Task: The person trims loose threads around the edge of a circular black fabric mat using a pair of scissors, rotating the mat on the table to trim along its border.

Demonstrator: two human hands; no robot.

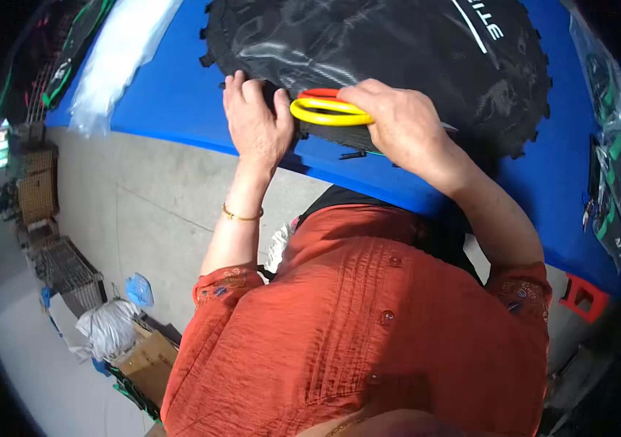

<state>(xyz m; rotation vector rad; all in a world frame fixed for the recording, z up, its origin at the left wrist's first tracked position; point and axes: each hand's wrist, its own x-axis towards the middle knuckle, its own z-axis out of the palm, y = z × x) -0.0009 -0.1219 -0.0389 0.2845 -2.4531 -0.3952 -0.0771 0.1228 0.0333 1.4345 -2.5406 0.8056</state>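
A large round black fabric piece (398,54), with small black tabs round its edge and white lettering upper right, lies on the blue table. My left hand (256,116) is at its near left edge, fingers bent and thumb apart from them, with black fabric between. My right hand (401,124) is closed around a pair of scissors (328,116). The scissors' yellow and red handle loops point left, toward my left thumb, and a pointed metal tip shows right of the hand. My right palm and the middle of the scissors are hidden.
The blue table (172,87) has clear plastic sheeting (117,62) at left and bagged green-and-black items (612,153) at right. A red plastic object (581,297) is by the right edge. Crates (70,273), a silvery bag (110,328) and a cardboard box (148,364) stand lower left.
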